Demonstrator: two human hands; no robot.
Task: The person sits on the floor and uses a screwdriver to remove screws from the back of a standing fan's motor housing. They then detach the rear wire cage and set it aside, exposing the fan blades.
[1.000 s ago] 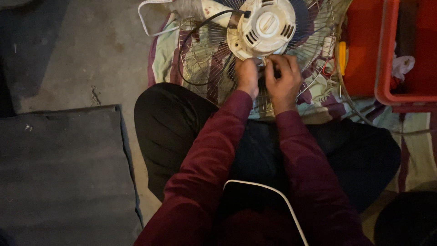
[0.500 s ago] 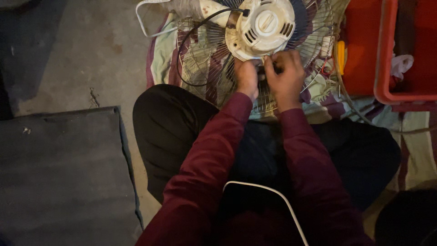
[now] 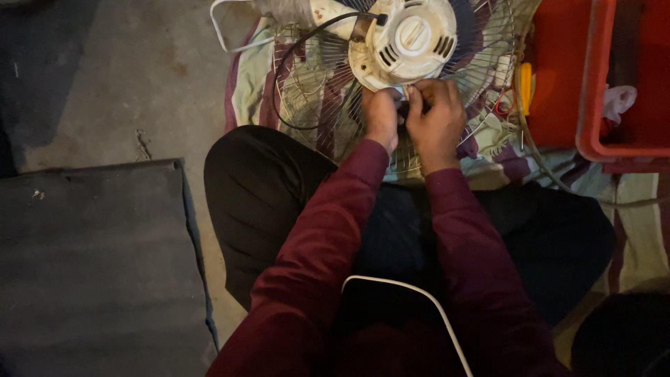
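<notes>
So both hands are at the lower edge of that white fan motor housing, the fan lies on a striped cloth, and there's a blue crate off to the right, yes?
Not quite: the crate is red, not blue, as the head view shows. The rest holds: the left hand and right hand are at the lower edge of the white fan motor housing, and the fan lies on the striped cloth.

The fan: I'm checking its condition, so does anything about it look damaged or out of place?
Yes. The fan lies face down on a striped cloth, its cream motor housing grimy. Both hands, left hand and right hand, meet at its lower edge.
</notes>
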